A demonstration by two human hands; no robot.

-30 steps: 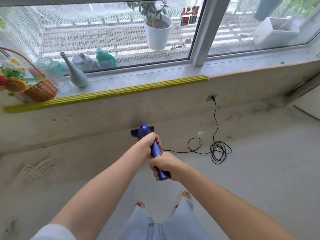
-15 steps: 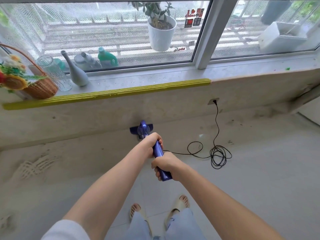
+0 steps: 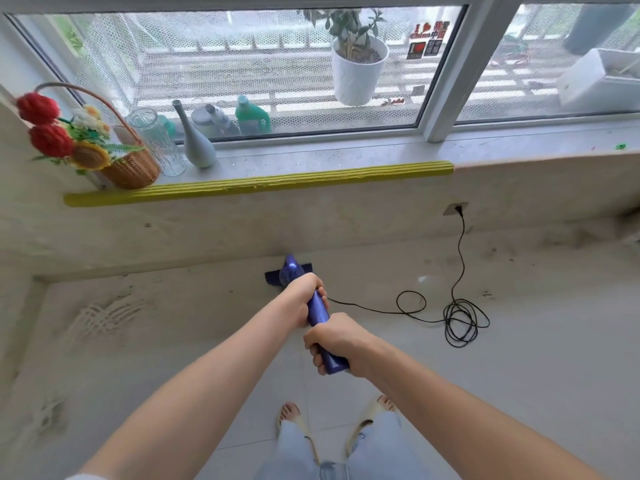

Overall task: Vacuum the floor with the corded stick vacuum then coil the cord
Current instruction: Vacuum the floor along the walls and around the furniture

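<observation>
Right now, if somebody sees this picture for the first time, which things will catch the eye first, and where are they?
Both hands grip the blue stick vacuum at centre, the left hand ahead of the right hand, its head at the foot of the wall. To the right, the black cord lies in loose loops on the floor and runs up to a wall socket. At far left, a wicker flower basket stands on the windowsill.

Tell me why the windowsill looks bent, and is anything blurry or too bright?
Head view: the wide-angle lens bows the windowsill and its yellow strip. Soft daylight through the window, faint shadows, no harsh glare. Both hands, left hand and right hand, and the vacuum look sharp; the black cord reads clearly.
</observation>
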